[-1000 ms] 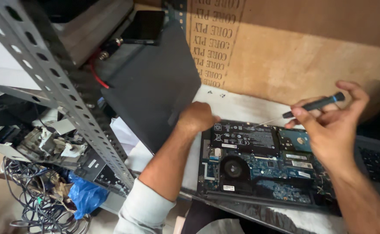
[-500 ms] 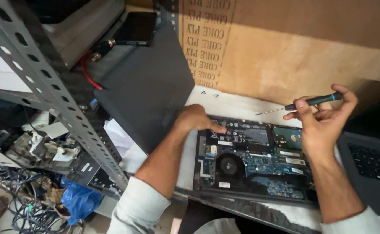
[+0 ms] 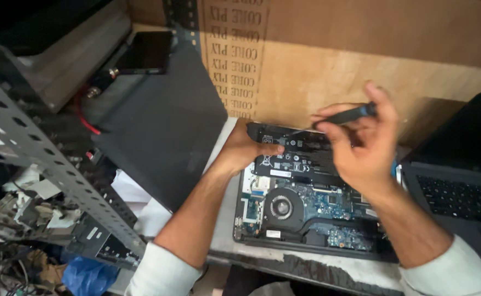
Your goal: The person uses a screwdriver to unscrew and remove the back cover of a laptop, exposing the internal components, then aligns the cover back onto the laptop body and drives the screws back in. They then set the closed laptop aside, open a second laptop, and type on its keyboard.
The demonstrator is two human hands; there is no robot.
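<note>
1. Moved closer since the earlier frames: opened laptop now larger and nearer the middle of view, black battery at its far edge plainly in sight.
2. Left hand shifted up from the laptop's left edge onto the battery's near-left corner, fingers curled and pressing down on it; gripping nothing, just bracing.
3. Right hand brought inward from the right, now above the battery, closed around a dark screwdriver pinched between thumb and fingertips, thin tip angled left and down toward the battery's top edge; whether touching yet, cannot tell.
4. Judged from this: work settling on the battery area, probably a fastener along its upper edge, with the left hand steadying.
5. Laptop lying base-up on the bench, fan and blue board exposed below the battery.
6. Leaning just left: dark flat cover panel. Behind: brown cardboard box. At right: second laptop, keyboard showing. Far left: perforated metal rack.
</note>
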